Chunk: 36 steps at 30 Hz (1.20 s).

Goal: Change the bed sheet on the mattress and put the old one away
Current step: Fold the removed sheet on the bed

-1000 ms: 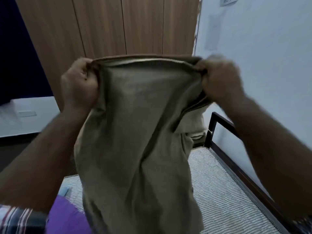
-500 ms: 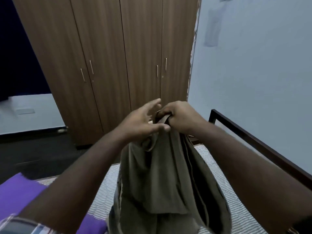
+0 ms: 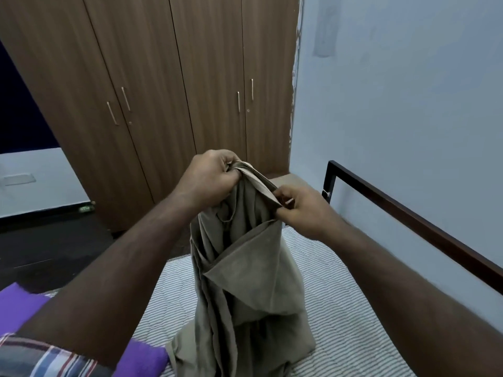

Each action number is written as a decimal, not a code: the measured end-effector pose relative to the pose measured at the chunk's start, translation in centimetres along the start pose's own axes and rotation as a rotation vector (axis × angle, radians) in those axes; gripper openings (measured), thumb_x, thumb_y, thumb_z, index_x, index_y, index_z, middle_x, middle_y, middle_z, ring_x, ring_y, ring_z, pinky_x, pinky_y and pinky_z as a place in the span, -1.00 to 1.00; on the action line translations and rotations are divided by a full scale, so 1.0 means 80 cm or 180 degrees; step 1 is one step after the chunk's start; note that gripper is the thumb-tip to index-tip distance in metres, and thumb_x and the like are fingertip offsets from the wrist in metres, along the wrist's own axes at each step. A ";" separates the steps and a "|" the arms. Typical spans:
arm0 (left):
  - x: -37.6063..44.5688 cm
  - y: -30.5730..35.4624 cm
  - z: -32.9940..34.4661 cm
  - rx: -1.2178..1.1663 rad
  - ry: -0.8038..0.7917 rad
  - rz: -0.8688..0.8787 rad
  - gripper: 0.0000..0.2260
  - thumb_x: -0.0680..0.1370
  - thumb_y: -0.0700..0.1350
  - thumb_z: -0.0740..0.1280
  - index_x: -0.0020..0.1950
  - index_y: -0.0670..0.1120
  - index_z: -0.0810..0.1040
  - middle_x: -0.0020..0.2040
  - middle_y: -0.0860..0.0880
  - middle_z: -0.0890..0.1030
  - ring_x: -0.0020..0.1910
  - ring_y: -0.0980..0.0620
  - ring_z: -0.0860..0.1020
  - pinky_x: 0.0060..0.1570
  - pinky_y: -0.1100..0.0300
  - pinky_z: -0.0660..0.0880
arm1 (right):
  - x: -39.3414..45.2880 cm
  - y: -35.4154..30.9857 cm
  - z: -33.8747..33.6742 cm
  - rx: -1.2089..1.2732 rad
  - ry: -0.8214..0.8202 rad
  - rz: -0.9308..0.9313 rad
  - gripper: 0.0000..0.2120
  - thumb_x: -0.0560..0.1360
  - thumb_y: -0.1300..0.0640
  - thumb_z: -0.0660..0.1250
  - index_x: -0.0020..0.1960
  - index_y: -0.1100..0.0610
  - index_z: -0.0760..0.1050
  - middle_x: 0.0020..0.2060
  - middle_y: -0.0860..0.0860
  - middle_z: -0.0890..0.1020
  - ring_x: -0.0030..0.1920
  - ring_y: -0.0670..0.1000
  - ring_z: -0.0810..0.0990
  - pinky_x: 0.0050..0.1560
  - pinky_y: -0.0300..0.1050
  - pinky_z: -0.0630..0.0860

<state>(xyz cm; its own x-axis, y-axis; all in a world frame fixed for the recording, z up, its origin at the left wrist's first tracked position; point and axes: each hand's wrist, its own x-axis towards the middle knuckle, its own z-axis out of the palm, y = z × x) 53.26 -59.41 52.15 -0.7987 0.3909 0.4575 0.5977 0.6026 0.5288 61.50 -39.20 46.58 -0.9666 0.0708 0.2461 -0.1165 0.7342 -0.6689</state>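
I see my left hand (image 3: 211, 174) raised over the foot end of the bed, fingers curled tight around a bunched corner of the olive-brown cotton bed sheet (image 3: 242, 273). My right hand (image 3: 300, 209) sits just beside it and a little lower, thumb and fingers pinching a folded hem of the same sheet, so a short strip of hem runs taut between the two hands. The rest of the sheet hangs down from both grips in loose folds, with one flap folded across the front, and its lower end rests in a heap on the grey-and-white striped mattress (image 3: 340, 308), nearer the mattress's left edge than its right. At the left edge of the mattress, close to my left forearm, lies a purple fabric piece (image 3: 16, 303); I cannot tell whether it is a pillow or a folded cloth. A plaid shirt sleeve (image 3: 40, 357) shows at the bottom left corner. Along the right edge of the mattress runs the dark metal bed rail (image 3: 408, 216), set against the pale blue wall (image 3: 408, 104). Beyond the foot of the bed stands a brown wooden wardrobe (image 3: 163, 77) with four closed doors and slim metal handles.
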 end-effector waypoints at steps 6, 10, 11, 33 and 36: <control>0.002 0.004 -0.003 -0.0162 0.0270 -0.0241 -0.85 0.53 -0.17 0.32 -0.09 -0.01 0.69 -0.23 0.04 0.69 -0.21 0.15 0.63 -0.33 0.41 0.45 | -0.030 0.042 0.022 0.0503 0.0005 0.0237 -0.68 0.47 -0.09 0.46 0.21 -0.15 0.57 0.06 -0.19 0.64 0.03 -0.16 0.63 0.13 -0.02 0.59; 0.003 0.005 -0.002 -0.0170 0.0419 -0.0341 -0.84 0.52 -0.15 0.32 -0.07 -0.01 0.70 -0.25 0.03 0.69 -0.23 0.13 0.63 -0.23 0.24 0.54 | -0.037 0.056 0.044 0.0490 0.0311 0.0361 -0.37 0.38 -0.35 0.35 0.39 -0.16 0.43 0.24 -0.13 0.56 0.22 -0.13 0.55 0.18 -0.05 0.56; 0.003 0.005 -0.001 -0.0178 0.0465 -0.0361 -0.84 0.51 -0.15 0.32 -0.08 -0.01 0.70 -0.25 0.04 0.69 -0.21 0.11 0.64 -0.20 0.19 0.56 | -0.037 0.057 0.049 0.0527 0.0355 0.0463 -0.29 0.36 -0.38 0.34 0.44 -0.16 0.37 0.29 -0.11 0.52 0.28 -0.12 0.50 0.22 -0.05 0.53; 0.010 0.020 0.009 -0.0189 0.0659 -0.0592 -0.82 0.48 -0.16 0.28 -0.32 -0.03 0.52 -0.36 0.05 0.60 -0.28 0.09 0.55 -0.37 0.32 0.38 | -0.059 0.008 0.145 -0.1459 -0.0296 -0.1562 -0.69 0.50 0.03 0.27 0.24 -0.04 0.51 0.24 -0.11 0.56 0.06 0.03 0.63 -0.06 -0.06 0.61; 0.010 0.021 0.010 -0.0183 0.0642 -0.0591 -0.83 0.48 -0.17 0.27 -0.33 -0.05 0.51 -0.35 0.01 0.60 -0.26 0.04 0.56 -0.33 0.21 0.39 | -0.058 0.009 0.157 -0.2091 -0.0552 -0.1351 -0.77 0.54 0.04 0.26 0.19 0.01 0.47 0.09 -0.03 0.57 -0.05 0.12 0.64 -0.30 -0.01 0.54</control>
<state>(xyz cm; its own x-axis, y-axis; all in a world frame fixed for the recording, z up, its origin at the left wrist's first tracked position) 53.56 -57.53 52.81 -0.8685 0.1274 0.4789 0.4499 0.6082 0.6540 63.05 -47.52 36.15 -0.8980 -0.3701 0.2381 -0.3763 0.9263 0.0205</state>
